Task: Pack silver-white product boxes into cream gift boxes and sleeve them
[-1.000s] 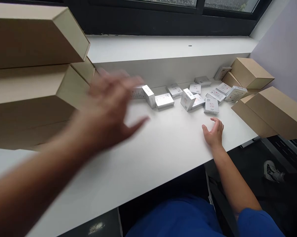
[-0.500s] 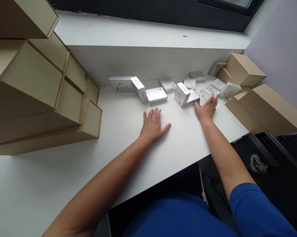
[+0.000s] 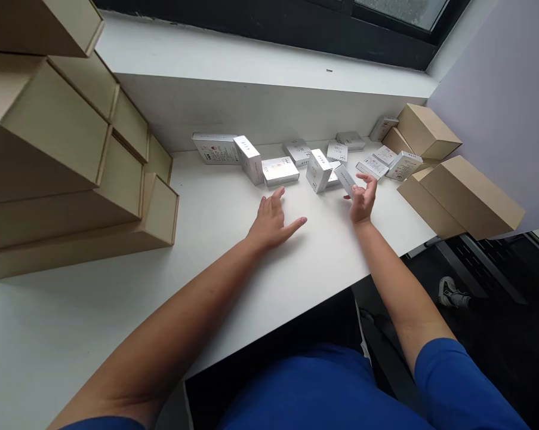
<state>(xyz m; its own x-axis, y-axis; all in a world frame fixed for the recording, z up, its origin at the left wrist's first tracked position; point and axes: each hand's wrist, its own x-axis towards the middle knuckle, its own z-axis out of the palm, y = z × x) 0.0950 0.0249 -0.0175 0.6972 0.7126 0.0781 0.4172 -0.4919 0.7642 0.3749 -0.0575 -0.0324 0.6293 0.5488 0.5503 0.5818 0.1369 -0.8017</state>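
Observation:
Between the thumb and fingers of my right hand (image 3: 363, 200) is a small white printed box (image 3: 345, 181), tilted up off the table. My left hand (image 3: 273, 221) hovers low over the table with its fingers spread and nothing in them. Just beyond its fingertips lies a flat white box (image 3: 280, 171), beside an upright white box (image 3: 248, 160) that leans on a wider box (image 3: 216, 148). Another white box (image 3: 318, 170) stands on edge left of my right hand. Several more small boxes lie behind and to the right, such as one flat box (image 3: 372, 168).
Brown cardboard boxes (image 3: 67, 119) are stacked high at the left. More brown boxes (image 3: 479, 191) sit at the right end of the white table (image 3: 233, 286). A low wall and a window sill (image 3: 251, 57) bound the back. A person's shoe (image 3: 448, 291) shows on the floor at right.
My right hand has taken hold of a small white box and lifted it, drawing it slightly left. My left hand has stayed nearly in place, fingers still spread. The view has shifted slightly.

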